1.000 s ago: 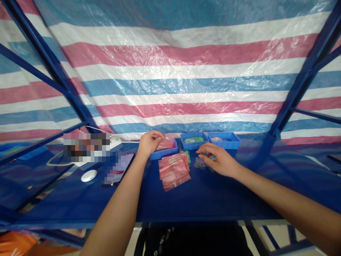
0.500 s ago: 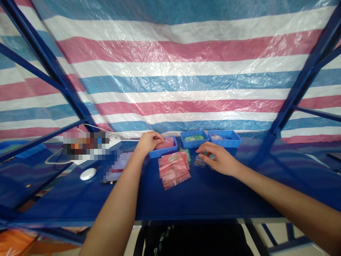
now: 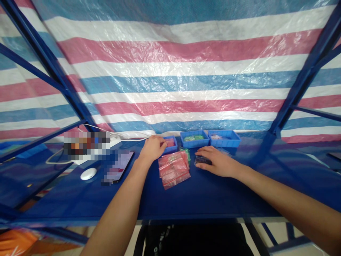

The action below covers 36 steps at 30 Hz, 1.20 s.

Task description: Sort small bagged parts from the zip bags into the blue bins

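My left hand [image 3: 153, 147] rests at the left blue tray [image 3: 171, 146], fingers curled over its near edge by the pink bag inside; whether it holds anything is hidden. My right hand [image 3: 215, 160] lies palm down on the blue table, fingers flat over a small clear bag [image 3: 201, 160]. Between the hands lies a pile of red zip bags [image 3: 174, 169], with a green bag [image 3: 186, 152] poking out behind it.
Two more blue trays stand at the back, the middle blue tray [image 3: 194, 139] with green bags and the right blue tray [image 3: 224, 138] with pale ones. A phone [image 3: 118, 168], a white round device [image 3: 88, 174] and a white cable lie left. Blue frame bars and a striped tarp surround the table.
My left hand lowered the pink bag into the left tray and now sits over its edge. My right hand flattened down onto the small clear bag.
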Each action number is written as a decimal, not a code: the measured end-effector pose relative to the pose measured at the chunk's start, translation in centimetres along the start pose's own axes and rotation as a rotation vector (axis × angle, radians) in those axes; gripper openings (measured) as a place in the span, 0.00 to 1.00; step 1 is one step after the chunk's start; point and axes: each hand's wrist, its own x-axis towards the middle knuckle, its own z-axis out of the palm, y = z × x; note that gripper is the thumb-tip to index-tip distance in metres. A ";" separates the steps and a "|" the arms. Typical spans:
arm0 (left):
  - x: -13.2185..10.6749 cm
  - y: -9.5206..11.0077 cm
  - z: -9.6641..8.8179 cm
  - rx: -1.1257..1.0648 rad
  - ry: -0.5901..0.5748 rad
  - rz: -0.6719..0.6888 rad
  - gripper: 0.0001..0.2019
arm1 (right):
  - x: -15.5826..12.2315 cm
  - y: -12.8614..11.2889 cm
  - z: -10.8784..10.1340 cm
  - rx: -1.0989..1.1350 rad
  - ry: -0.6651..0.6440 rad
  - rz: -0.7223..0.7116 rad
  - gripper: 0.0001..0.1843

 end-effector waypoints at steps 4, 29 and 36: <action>-0.3 1.1 0.0 0.141 0.032 -0.044 0.26 | 0.1 0.0 -0.1 -0.020 -0.059 -0.016 0.22; -0.9 1.9 0.1 0.046 0.123 -0.079 0.23 | 0.4 0.3 -0.2 0.135 0.084 -0.026 0.16; -1.8 7.4 -0.6 -0.411 0.178 0.193 0.16 | 0.5 -1.4 -1.1 0.259 0.359 -0.016 0.16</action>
